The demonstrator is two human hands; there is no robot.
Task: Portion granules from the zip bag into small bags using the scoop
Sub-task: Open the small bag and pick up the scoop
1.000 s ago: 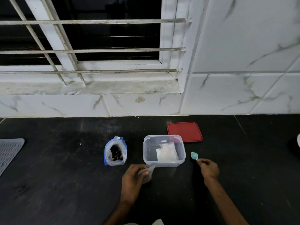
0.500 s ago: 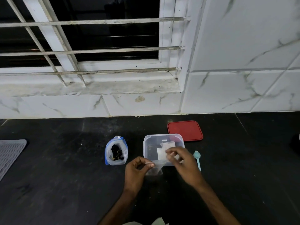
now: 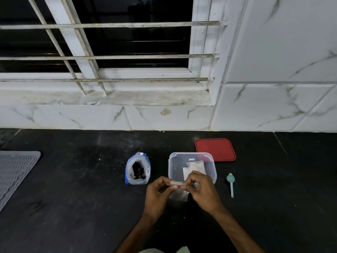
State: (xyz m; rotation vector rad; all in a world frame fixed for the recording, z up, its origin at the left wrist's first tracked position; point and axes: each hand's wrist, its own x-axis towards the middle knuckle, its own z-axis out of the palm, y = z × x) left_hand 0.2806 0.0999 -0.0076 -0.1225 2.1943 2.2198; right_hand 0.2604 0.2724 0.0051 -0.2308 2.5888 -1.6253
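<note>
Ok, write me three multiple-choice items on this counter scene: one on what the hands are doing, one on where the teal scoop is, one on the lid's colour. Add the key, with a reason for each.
1. How do the left hand and right hand meet the small clear plastic bag?
A. Both pinch its top edge.
B. Neither touches it.
C. Only the left holds it.

2. Where is the small teal plastic scoop relative to the clear plastic box?
A. Inside it.
B. On the black counter, to its right.
C. To its left.

3. What colour is the flat square lid behind the box?
A. Blue.
B. White.
C. Red.

Key: 1 A, each hand's grip closes on the bag's top edge. 2 B, the scoop lies untouched on the counter, right of the box. 3 C, the lid is plainly red.
</note>
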